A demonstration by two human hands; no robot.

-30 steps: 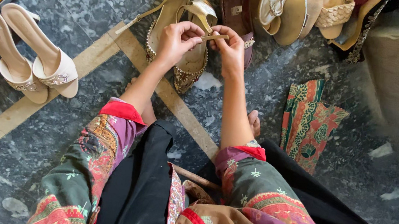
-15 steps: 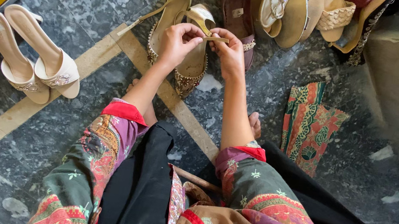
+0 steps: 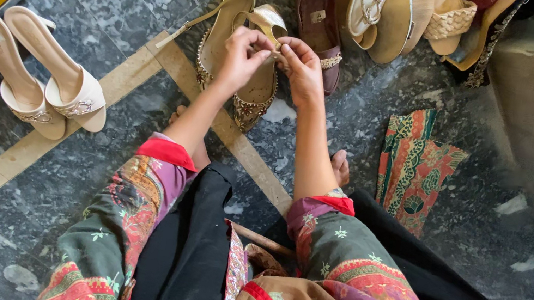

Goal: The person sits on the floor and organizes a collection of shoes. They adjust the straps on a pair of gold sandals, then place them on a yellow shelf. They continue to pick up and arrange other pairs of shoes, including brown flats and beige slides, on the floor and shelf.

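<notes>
The thin gold strap of a gold heeled sandal is pinched between my left hand and right hand, fingertips meeting. Its twin lies just left; 2 cream heels sit far left.

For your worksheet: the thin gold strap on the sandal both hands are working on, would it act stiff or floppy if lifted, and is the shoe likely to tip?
The gold strap is thin and narrow, pinched between the left hand and the right hand, so it probably bends easily. The gold sandal looks slim, so it is likely light. Its raised heel suggests it could tip sideways if pushed.
</notes>
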